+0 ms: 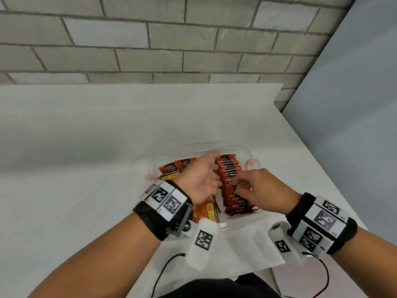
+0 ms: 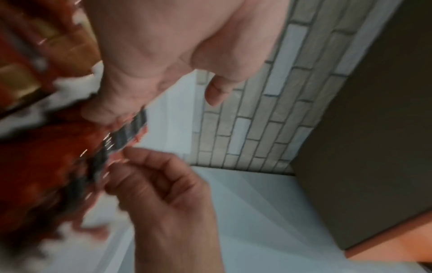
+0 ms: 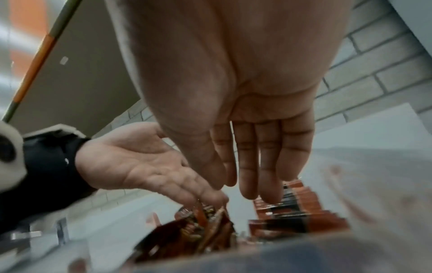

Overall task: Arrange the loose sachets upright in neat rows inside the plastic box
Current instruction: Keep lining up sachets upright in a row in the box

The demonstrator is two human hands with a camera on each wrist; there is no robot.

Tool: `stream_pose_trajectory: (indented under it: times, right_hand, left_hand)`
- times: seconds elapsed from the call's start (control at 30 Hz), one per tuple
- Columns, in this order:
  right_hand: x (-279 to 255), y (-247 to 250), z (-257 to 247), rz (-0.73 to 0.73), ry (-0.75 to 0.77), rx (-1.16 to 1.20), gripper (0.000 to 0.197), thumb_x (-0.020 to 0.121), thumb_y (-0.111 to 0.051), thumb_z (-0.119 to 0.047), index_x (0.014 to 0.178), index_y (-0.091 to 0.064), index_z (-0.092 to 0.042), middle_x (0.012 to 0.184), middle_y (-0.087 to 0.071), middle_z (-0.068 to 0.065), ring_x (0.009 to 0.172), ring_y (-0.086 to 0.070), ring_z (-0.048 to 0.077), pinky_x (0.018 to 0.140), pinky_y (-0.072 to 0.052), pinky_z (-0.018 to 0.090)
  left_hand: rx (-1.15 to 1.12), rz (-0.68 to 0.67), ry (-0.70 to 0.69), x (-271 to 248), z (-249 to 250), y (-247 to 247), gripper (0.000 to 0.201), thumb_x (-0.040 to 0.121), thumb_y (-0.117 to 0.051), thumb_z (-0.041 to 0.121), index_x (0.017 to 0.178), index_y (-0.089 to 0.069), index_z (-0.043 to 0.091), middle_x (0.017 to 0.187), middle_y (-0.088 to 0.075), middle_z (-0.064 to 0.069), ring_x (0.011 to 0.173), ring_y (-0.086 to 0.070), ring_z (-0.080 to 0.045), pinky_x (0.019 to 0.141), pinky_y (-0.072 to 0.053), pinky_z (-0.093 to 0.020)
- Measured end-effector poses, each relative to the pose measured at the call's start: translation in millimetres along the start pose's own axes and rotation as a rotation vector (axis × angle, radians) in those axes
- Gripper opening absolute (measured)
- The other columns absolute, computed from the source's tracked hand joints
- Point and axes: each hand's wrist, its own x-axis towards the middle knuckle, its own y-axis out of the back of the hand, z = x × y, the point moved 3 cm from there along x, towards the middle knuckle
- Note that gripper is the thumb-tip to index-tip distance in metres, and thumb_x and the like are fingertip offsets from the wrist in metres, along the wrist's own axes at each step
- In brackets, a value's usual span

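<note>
On the white table (image 1: pixel 86 147) stands a clear plastic box (image 1: pixel 247 154) with pink latches at its ends. At the left of the box, loose orange-and-black sachets (image 1: pixel 178 166) lie flat and overlapping, and more loose ones (image 1: pixel 205 211) lie piled at the near left corner, partly under the left wrist.

The left hand (image 1: pixel 198 179) reaches into the box with the palm turned toward the right and the fingers nearly straight and spread. In the right wrist view its fingertips (image 3: pixel 210 194) dip down among the loose sachets; whether they pinch one is blurred and cannot be told. The left side of the upright row is just beside this palm.

Along the right half of the box an upright row of sachets (image 1: pixel 228 168) runs from the far wall toward the near wall, packed one behind another.

The right hand (image 1: pixel 264 188) sits over the near part of that row. From the head view its fingers look bent, the tips resting on the sachet tops; the right wrist view shows the fingers (image 3: pixel 268 166) extended side by side, pointing down at the row. It encloses nothing visible.

Behind the table rises a grey brick wall (image 1: pixel 150 39).
</note>
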Motion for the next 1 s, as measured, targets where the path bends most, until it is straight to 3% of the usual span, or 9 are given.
stream_pose_trajectory:
  times: [0.03,0.1,0.17,0.23,0.33,0.47,0.6,0.73,1.0]
  right_hand:
    - [3,0,-5,0.000,-0.010,0.059,0.019,0.091,-0.059,-0.014,0.108,-0.066,-0.014,0.096,-0.065,-0.006,0.082,-0.058,0.001,0.072,-0.042,0.004]
    - [11,-1,-16,-0.016,-0.030,0.135,0.020,0.090,-0.062,-0.018,0.109,-0.065,-0.016,0.100,-0.062,-0.009,0.083,-0.054,-0.003,0.070,-0.040,0.001]
    - [22,-5,-26,-0.037,-0.032,0.136,0.025,0.090,-0.062,-0.021,0.114,-0.063,-0.016,0.106,-0.061,-0.007,0.089,-0.055,0.002,0.073,-0.041,0.004]
    - [34,-10,-37,-0.077,-0.049,0.106,0.028,0.090,-0.062,-0.023,0.116,-0.061,-0.015,0.109,-0.062,-0.003,0.095,-0.057,0.008,0.083,-0.046,0.016]
    - [52,-21,-52,-0.147,-0.109,0.107,0.023,0.090,-0.062,-0.025,0.107,-0.065,-0.011,0.101,-0.068,0.003,0.092,-0.064,0.016,0.086,-0.051,0.029]
    - [72,-39,-73,-0.243,-0.239,0.185,0.029,0.090,-0.061,-0.036,0.089,-0.064,-0.007,0.080,-0.065,0.009,0.071,-0.063,0.021,0.079,-0.058,0.037]
    - [84,-56,-90,-0.317,-0.322,0.178,0.032,0.090,-0.063,-0.034,0.102,-0.063,-0.005,0.092,-0.068,0.011,0.076,-0.067,0.018,0.068,-0.060,0.029]
    - [89,-67,-95,-0.374,-0.366,0.173,0.026,0.088,-0.066,-0.026,0.098,-0.061,-0.002,0.088,-0.065,0.011,0.072,-0.065,0.019,0.062,-0.059,0.029]
    - [92,-71,-96,-0.409,-0.402,0.146,0.032,0.086,-0.068,-0.027,0.108,-0.058,-0.006,0.093,-0.063,0.009,0.075,-0.060,0.017,0.064,-0.058,0.029]
  left_hand:
    - [0.032,0.002,-0.058,-8,10,11,0.044,0.095,-0.049,0.039,0.125,-0.051,0.006,0.127,-0.054,-0.024,0.115,-0.055,-0.033,0.102,-0.044,-0.042]
    - [0.097,0.060,-0.202,-26,29,39,0.038,0.095,-0.049,0.040,0.121,-0.056,0.013,0.118,-0.064,-0.016,0.100,-0.065,-0.028,0.082,-0.054,-0.036]
    - [0.200,0.186,-0.304,-44,43,71,0.032,0.095,-0.050,0.040,0.114,-0.061,0.017,0.104,-0.071,-0.011,0.076,-0.066,-0.020,0.060,-0.051,-0.028]
    - [0.314,0.337,-0.346,-55,45,107,0.027,0.094,-0.054,0.037,0.111,-0.064,0.018,0.097,-0.071,-0.010,0.065,-0.059,-0.016,0.054,-0.042,-0.025]
    - [0.410,0.492,-0.317,-59,33,148,0.018,0.093,-0.058,0.034,0.104,-0.066,0.022,0.097,-0.066,-0.006,0.067,-0.055,-0.016,0.056,-0.039,-0.026]
    - [0.354,0.399,-0.201,-51,5,160,0.023,0.089,-0.066,0.025,0.111,-0.060,0.020,0.104,-0.063,-0.009,0.069,-0.062,-0.019,0.058,-0.051,-0.028]
    - [0.300,0.353,-0.213,-43,-4,158,0.031,0.087,-0.069,0.014,0.115,-0.058,0.017,0.100,-0.063,-0.012,0.063,-0.063,-0.018,0.061,-0.057,-0.030]
    - [0.263,0.340,-0.224,-41,-5,161,0.024,0.087,-0.069,0.010,0.108,-0.061,0.015,0.089,-0.064,-0.009,0.061,-0.063,-0.016,0.062,-0.058,-0.030]
    - [0.245,0.316,-0.231,-37,-6,167,0.023,0.085,-0.071,0.012,0.106,-0.063,0.012,0.089,-0.063,-0.009,0.063,-0.063,-0.016,0.058,-0.057,-0.028]
